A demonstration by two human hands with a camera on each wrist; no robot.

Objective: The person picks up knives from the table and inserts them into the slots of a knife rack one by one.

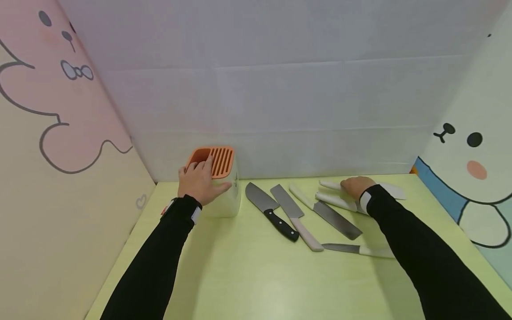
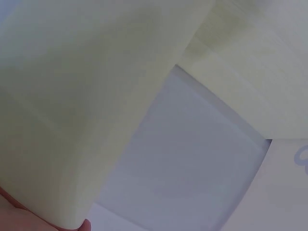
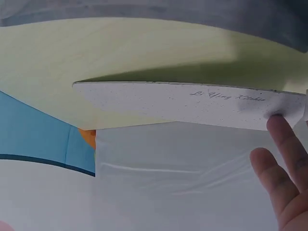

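Note:
On the left side of the table is a cream knife block (image 1: pixel 228 202) with an orange slotted top (image 1: pixel 222 163). My left hand (image 1: pixel 200 183) grips its left part, fingers over the orange rim and thumb along the front. In the left wrist view the block's smooth wall (image 2: pixel 96 96) fills much of the picture. At the back right, my right hand (image 1: pixel 357 186) holds a white knife (image 3: pixel 168 102) where handle and blade meet. Its speckled white blade bears script lettering, and one fingertip touches it. Just in front lies another white-handled knife (image 1: pixel 336 201), partly hidden by the hand.
Between the hands lie a black-handled knife (image 1: pixel 282 226), a pale-handled cleaver-shaped knife (image 1: pixel 308 234) and a white-handled one (image 1: pixel 338 221). A small paring knife (image 1: pixel 342 248) lies nearer, partly under the right sleeve. A white back wall (image 1: pixel 280 98) and printed side panels (image 1: pixel 480 146) enclose the table.

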